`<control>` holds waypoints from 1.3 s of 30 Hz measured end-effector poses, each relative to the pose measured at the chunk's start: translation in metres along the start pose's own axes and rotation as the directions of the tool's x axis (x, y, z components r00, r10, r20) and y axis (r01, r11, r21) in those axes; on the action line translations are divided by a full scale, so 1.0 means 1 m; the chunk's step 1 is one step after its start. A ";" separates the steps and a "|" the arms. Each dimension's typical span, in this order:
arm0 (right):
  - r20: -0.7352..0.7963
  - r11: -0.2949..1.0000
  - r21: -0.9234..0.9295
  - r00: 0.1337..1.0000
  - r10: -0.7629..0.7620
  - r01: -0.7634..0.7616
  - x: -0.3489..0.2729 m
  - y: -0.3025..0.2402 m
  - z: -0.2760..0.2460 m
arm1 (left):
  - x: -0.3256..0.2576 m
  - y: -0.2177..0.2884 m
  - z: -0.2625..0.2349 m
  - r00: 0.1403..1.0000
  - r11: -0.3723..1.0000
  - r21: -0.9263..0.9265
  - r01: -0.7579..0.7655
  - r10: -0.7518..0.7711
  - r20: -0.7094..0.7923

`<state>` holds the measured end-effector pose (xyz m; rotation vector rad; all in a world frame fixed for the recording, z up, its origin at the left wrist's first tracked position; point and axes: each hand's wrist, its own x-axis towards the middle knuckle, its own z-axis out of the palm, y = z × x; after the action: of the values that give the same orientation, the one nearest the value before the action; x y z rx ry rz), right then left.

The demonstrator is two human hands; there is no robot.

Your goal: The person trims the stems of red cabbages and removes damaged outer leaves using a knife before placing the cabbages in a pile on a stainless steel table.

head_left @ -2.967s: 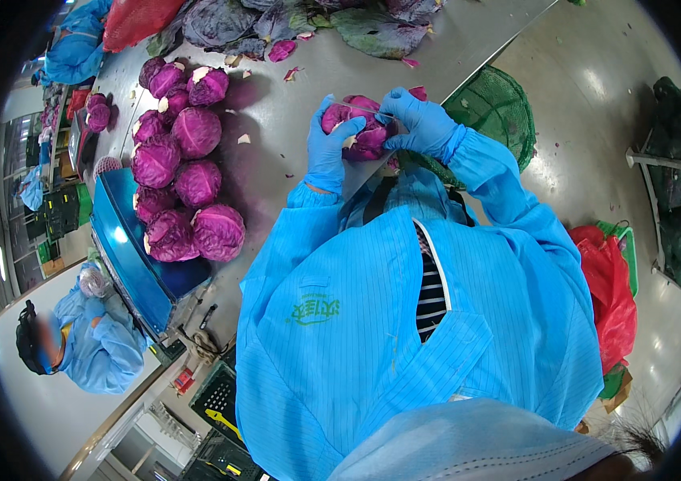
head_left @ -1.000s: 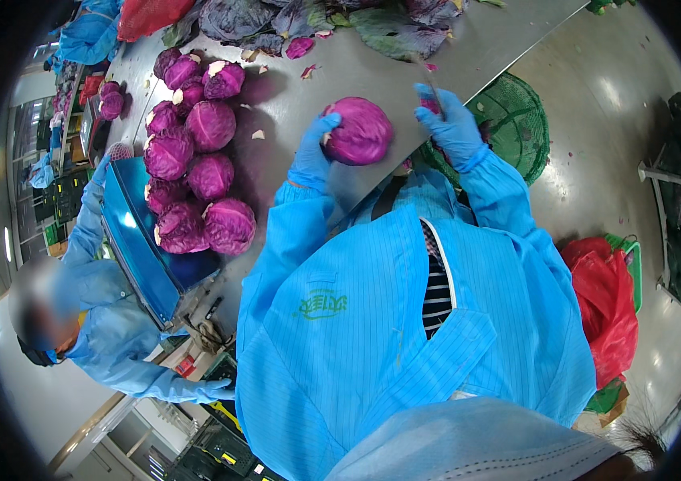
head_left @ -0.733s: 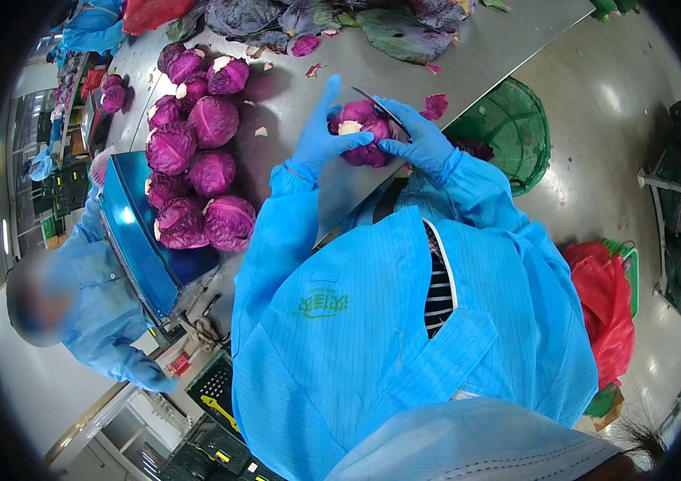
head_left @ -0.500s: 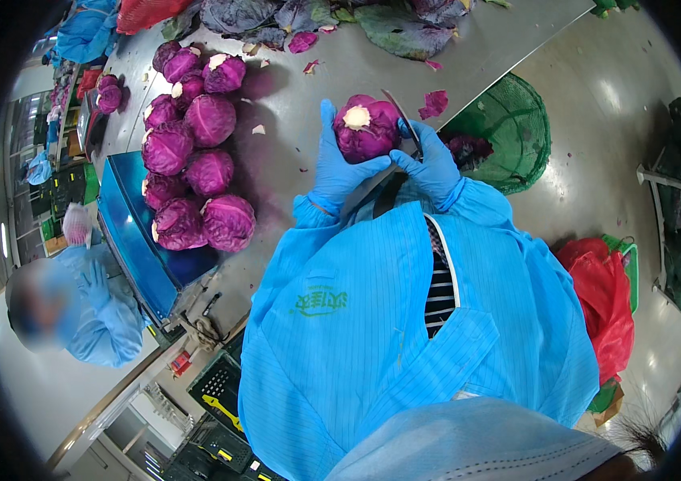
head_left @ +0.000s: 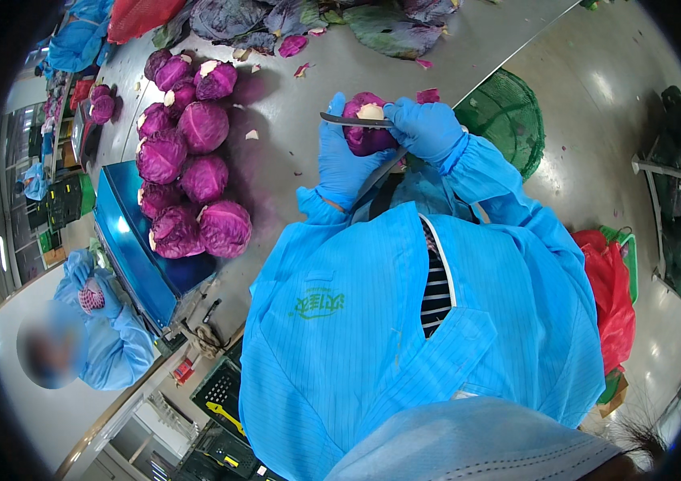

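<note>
Red cabbage (head_left: 366, 138) sits between both gloved hands, pale stem end up. Left hand (head_left: 342, 160) cups it from below, fingers wrapped; right hand (head_left: 424, 127) grips a knife (head_left: 355, 121), blade lying crosswise over the stem, pointing leftward.

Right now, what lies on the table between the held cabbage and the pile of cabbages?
In the head view, between the held cabbage and the pile lies bare grey table with one small pale scrap.
</note>
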<state>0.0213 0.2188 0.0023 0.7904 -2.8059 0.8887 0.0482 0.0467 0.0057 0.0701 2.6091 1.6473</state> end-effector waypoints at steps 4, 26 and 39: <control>-0.210 0.684 0.689 0.837 0.505 -0.240 -0.016 0.044 0.020 | 0.007 -0.021 -0.017 0.970 0.980 0.017 -0.198 0.194 0.146; -0.007 0.910 0.299 0.953 0.302 -0.286 -0.047 -0.022 0.041 | -0.002 -0.016 0.023 0.984 0.991 0.084 -0.103 0.113 -0.137; 0.231 0.812 0.319 0.871 0.433 -0.488 -0.030 -0.028 0.038 | -0.003 -0.006 0.021 0.985 0.979 0.192 -0.062 0.091 -0.146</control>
<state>0.0640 0.1914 -0.0223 0.1830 -3.0636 1.5253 0.0522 0.0628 -0.0087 0.0536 2.9077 1.4800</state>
